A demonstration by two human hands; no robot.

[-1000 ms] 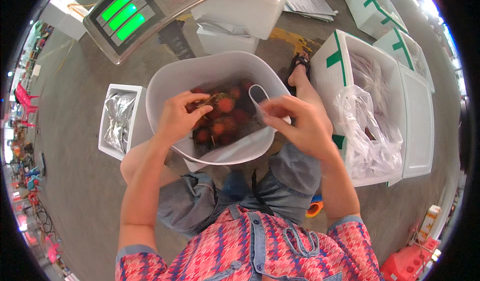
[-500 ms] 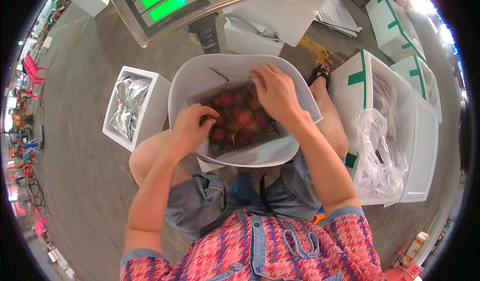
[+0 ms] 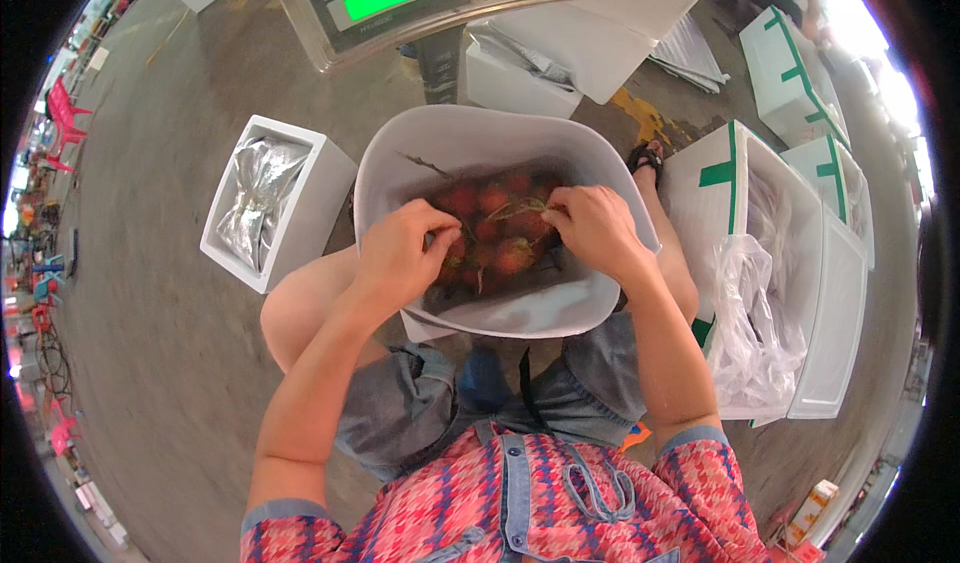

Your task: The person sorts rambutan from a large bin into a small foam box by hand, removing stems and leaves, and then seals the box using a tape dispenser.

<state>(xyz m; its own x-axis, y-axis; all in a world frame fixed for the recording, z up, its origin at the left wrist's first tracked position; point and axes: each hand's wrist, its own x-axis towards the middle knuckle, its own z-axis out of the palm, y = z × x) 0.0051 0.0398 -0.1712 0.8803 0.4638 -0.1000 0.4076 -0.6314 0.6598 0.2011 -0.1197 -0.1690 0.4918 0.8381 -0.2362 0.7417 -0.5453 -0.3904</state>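
Between my knees stands a deep whitish scale pan, holding a heap of red, rambutan-like fruits with thin greenish stems. My left hand reaches over its left side, thumb and fingers pinched together at the fruits' left edge. What lies between those fingertips is too small to make out. Over the pan's right side, my right hand pinches a thin green stem above the fruits. A bare brown twig rests against the pan's far wall.
Beyond the pan is a scale display with lit green panels. A white foam box with a silver bag stands left. Right are an open foam box with green tape, clear plastic bags and its lid.
My right hand has drawn down and rightward from the pan's far side and now pinches a stem. My left hand has shifted slightly right. The whole view has shifted a little.
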